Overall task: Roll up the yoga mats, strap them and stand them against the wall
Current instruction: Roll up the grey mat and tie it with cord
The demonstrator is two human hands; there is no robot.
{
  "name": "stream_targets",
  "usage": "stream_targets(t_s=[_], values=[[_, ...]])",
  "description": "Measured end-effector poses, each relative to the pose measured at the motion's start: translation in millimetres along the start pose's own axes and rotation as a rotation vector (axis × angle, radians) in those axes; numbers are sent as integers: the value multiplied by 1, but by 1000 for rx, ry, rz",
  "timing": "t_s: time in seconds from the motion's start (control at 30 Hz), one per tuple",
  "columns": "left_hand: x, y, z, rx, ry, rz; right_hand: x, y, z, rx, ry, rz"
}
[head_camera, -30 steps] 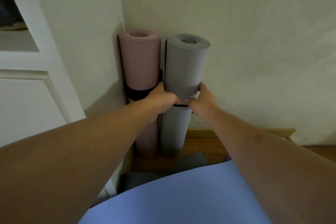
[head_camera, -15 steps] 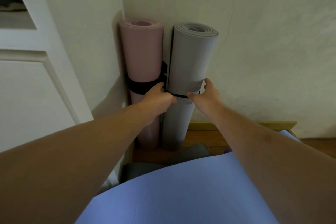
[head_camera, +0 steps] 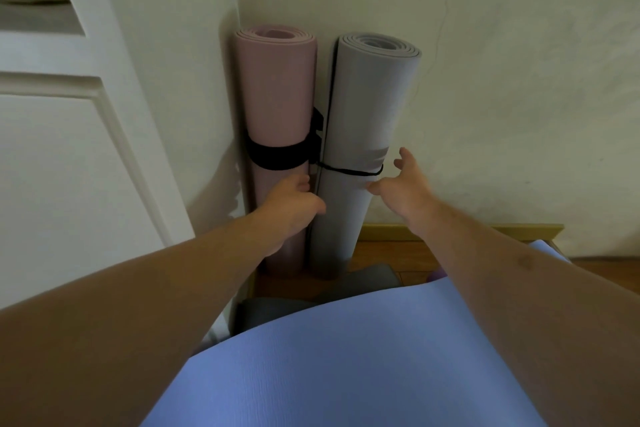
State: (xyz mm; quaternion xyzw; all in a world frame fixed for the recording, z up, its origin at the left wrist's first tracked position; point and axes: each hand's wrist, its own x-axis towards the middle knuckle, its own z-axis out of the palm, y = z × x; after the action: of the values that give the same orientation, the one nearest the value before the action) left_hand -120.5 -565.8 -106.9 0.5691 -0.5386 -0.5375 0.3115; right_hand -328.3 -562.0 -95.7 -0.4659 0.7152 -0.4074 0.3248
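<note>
Grey mat (head_camera: pixel 363 135), strapped, stands unlabelled beside pink mat (head_camera: pixel 277 90).

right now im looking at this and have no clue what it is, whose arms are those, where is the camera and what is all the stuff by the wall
There is no machine here. The arms belong to a person wearing a wide-angle camera on the head, so you look forward and down along them; the lens bends straight lines a little.

In the corner two rolled yoga mats stand upright against the wall: a pink mat with a broad black strap around it, and beside it a grey mat bound by a thin black cord.

The left hand is by the lower part of the rolls, and the right hand is open at the grey mat's right edge, fingers spread. Neither hand grips anything.

At the bottom, close to the camera, is a blue mat, not strapped or stood up. Behind it lies something dark grey that I cannot identify.
</note>
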Motion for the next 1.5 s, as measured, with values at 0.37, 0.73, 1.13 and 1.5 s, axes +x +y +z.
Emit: stream_targets(t_s=[0.37, 0.73, 1.13, 1.5], values=[[1, 27, 2, -157, 48, 108, 14, -19, 0, 160, 42, -25], [4, 97, 20, -134, 2, 175, 37, -51, 2, 204, 116, -175], [6, 84, 24, -183, -31, 135, 38, -36, -5, 146, 22, -206], [12, 66, 29, -166, 8, 148, 33, -23, -11, 238, 59, -86]])
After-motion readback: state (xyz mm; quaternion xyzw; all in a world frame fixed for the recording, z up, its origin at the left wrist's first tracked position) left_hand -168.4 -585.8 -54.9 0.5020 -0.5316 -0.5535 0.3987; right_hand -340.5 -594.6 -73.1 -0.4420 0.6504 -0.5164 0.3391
